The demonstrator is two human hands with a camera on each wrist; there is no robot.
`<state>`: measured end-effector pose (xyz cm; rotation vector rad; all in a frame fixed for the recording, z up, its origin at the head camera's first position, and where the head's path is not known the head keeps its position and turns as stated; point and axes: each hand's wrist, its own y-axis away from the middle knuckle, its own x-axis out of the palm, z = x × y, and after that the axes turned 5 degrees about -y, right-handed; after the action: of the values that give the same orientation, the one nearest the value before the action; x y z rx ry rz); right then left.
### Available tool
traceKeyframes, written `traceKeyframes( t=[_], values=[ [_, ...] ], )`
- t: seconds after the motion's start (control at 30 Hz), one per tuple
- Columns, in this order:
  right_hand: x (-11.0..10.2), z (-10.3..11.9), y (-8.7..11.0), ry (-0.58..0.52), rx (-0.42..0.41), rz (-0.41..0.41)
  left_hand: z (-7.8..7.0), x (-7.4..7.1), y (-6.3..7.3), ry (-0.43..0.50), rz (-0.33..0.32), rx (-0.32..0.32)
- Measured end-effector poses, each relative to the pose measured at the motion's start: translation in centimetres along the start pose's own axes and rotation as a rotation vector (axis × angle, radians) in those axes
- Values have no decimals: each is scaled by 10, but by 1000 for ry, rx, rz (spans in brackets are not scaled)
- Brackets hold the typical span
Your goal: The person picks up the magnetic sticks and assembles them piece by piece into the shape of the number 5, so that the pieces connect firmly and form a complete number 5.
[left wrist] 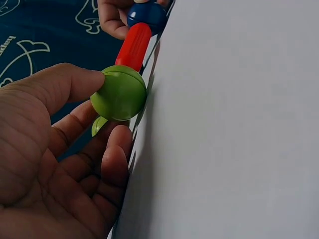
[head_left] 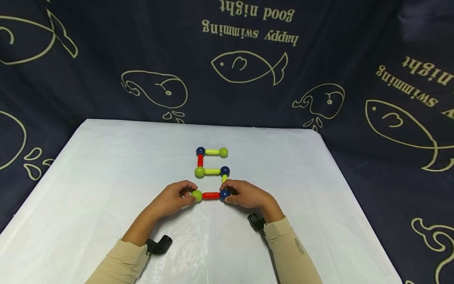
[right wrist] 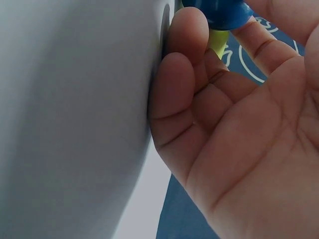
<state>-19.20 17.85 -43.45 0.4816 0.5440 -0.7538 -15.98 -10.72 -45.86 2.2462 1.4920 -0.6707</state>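
A chain of balls and sticks lies on the white table in an S-like or 5-like outline. At its near left end, my left hand (head_left: 177,197) pinches a green ball (left wrist: 119,94) between thumb and fingers. My right hand (head_left: 246,194) pinches the dark blue ball (right wrist: 217,12) at the near right corner. A red stick (head_left: 211,195) joins these two balls. From the blue ball a yellow-green stick (head_left: 224,180) runs away from me, partly covered by the right fingers, up to another blue ball (head_left: 225,170).
Farther along the chain come a yellow-green stick (head_left: 213,172), a green ball (head_left: 200,172), a red stick (head_left: 200,161), a blue ball (head_left: 200,151), and a green end ball (head_left: 223,152). A dark cloth (head_left: 248,106) with fish drawings hangs behind the table (head_left: 106,165).
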Motion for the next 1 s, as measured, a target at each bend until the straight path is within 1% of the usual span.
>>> traceKeyframes(
  t=[0.17,0.47,0.7,1.0],
  values=[
    [0,0,0,5,1,2,-1,1,0,-16,-5,1],
    [-1,0,0,-3,-10,3,0,4,-1,-56,-44,-14],
    [0,0,-1,-5,-5,3,-1,6,-1,-75,-61,4],
    [0,2,0,1,-2,6,-3,5,1,-88,-51,32]
  ],
)
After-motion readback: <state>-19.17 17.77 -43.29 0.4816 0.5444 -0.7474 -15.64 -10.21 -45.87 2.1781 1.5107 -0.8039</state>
